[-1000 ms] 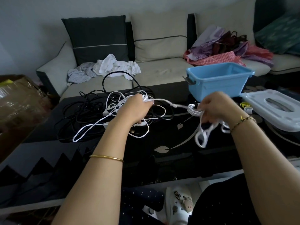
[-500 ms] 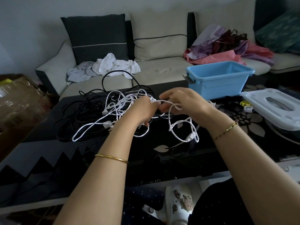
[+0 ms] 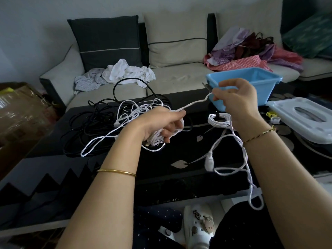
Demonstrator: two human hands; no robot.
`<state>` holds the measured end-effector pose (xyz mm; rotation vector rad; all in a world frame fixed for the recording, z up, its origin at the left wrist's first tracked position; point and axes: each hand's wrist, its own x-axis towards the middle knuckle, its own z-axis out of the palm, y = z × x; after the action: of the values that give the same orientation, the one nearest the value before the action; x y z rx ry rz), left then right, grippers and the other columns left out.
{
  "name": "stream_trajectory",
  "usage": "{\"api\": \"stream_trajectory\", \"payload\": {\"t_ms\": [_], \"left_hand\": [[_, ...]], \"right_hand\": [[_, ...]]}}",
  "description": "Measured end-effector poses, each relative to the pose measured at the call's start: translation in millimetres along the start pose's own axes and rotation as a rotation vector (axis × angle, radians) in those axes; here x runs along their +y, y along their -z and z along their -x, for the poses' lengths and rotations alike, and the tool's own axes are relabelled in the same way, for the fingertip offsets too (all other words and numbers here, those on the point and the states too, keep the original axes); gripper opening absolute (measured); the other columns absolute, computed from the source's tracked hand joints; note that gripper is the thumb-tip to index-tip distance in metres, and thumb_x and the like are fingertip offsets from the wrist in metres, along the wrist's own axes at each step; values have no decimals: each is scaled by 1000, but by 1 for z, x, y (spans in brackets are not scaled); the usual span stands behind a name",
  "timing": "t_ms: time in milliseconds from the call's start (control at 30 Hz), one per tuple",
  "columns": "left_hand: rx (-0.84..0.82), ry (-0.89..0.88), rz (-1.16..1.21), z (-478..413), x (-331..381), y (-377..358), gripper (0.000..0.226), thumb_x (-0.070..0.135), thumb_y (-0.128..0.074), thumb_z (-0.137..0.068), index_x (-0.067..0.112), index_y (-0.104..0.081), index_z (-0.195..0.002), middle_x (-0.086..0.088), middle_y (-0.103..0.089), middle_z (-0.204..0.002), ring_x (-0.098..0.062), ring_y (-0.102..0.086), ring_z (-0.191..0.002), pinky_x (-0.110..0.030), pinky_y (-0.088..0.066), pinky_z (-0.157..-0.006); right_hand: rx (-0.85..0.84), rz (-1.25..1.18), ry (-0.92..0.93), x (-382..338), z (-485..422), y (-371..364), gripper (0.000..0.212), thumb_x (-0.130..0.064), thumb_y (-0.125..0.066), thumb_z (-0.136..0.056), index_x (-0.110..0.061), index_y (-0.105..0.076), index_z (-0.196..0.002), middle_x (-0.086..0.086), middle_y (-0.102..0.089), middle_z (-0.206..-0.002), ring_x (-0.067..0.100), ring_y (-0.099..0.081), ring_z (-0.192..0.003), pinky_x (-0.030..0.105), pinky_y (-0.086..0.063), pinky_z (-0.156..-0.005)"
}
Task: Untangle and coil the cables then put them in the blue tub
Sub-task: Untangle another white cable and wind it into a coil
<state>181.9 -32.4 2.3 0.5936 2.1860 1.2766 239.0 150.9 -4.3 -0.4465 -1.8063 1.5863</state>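
Untangling step in hand: left hand (image 3: 161,126) clenched round bunched white cable (image 3: 194,104), right hand (image 3: 237,99) pinching its taut strand before the blue tub (image 3: 267,92), tangle (image 3: 142,109) on table (image 3: 179,151); next, probably, drawing slack free for coiling.

A pale sofa (image 3: 179,78) is stretching along the wall. A dark cushion (image 3: 106,38) is leaning against the sofa's back near its left arm, a beige cushion (image 3: 176,36) is sitting at the sofa's middle, and a teal cushion (image 3: 309,33) is slumping at its far right. Crumpled white cloth (image 3: 125,71) is lying on the sofa's seat below the dark cushion. A heap of clothes (image 3: 251,49) (purple, maroon, some red check) is sprawling on the seat further right. A black glass table (image 3: 161,169) is standing in front of the sofa, a white lid (image 3: 305,119) is resting before the sofa's right end, and a cardboard box (image 3: 19,108) is sitting beside the sofa's left arm.
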Motion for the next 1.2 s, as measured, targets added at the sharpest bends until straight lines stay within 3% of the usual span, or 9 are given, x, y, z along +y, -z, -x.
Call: {"api": "stream_trajectory", "payload": {"t_ms": [133,267,433,533,800,900,967,1100,1200], "left_hand": [[-186,67,224,2,6,2,47,42,-37,-100,5,-58,-80,9,-29,-39,-3,-30,-31,-18,-41,-40],[-277,67,493,4,8,10,50,44,-33,-99,5,-55,-77,10,-30,-36,-2,-31,-29,-16,-39,-38],[-228,59,881,8,4,20,40,39,-49,-84,5,-60,-67,11,-31,-37,-2,-30,-28,-13,-35,-38],[-192,16,1108,8,1,26,41,38,-48,-88,4,-61,-68,8,-33,-36,-3,-31,-29,-11,-35,-41],[-39,-96,1545,2,-3,25,46,32,-45,-97,-7,-63,-82,5,-41,-49,-6,-43,-39,-18,-49,-45],[72,-175,1579,-2,-4,26,40,23,-45,-97,-15,-59,-96,-4,-49,-68,-16,-52,-61,-30,-56,-60],[109,-234,1582,-4,-2,22,27,20,-42,-99,-5,-52,-101,-7,-49,-61,-19,-52,-63,-40,-53,-72],[247,-253,1469,-8,6,13,32,20,-40,-102,7,-46,-74,-5,-47,-58,-14,-49,-58,-41,-51,-84],[362,-227,1340,-12,13,2,34,22,-42,-103,6,-45,-73,-4,-46,-65,-13,-49,-59,-39,-49,-87]], "right_hand": [[23,173,128,9,-5,-6,17,-15,-66,-82,-27,-60,-72,-7,-62,-60,0,-48,-48,24,-39,-59],[-104,251,52,19,-6,-10,19,-29,-64,-84,-26,-64,-65,-11,-55,-57,9,-47,-57,32,-39,-63],[-296,162,2,18,2,-14,36,-44,-60,-89,-17,-65,-65,10,-62,-78,14,-53,-81,27,-46,-74],[-420,250,92,11,9,-16,34,-39,-59,-90,-15,-67,-68,-7,-58,-60,5,-49,-63,8,-36,-51],[-764,454,103,2,24,-22,27,-29,-53,-96,-12,-73,-86,-2,-43,-49,8,-32,-41,15,-29,-40],[-842,565,126,0,31,-26,24,-27,-52,-96,-12,-70,-97,-2,-50,-52,11,-38,-44,19,-34,-43],[-915,622,99,-3,36,-29,21,-20,-50,-97,-11,-64,-109,2,-54,-56,10,-42,-41,18,-38,-41],[-1036,654,60,-9,42,-31,21,-6,-45,-95,-2,-57,-111,10,-63,-65,11,-56,-42,23,-51,-45],[-1020,621,61,-10,44,-31,16,-1,-46,-92,3,-59,-100,16,-70,-72,19,-65,-53,26,-55,-55]]}}
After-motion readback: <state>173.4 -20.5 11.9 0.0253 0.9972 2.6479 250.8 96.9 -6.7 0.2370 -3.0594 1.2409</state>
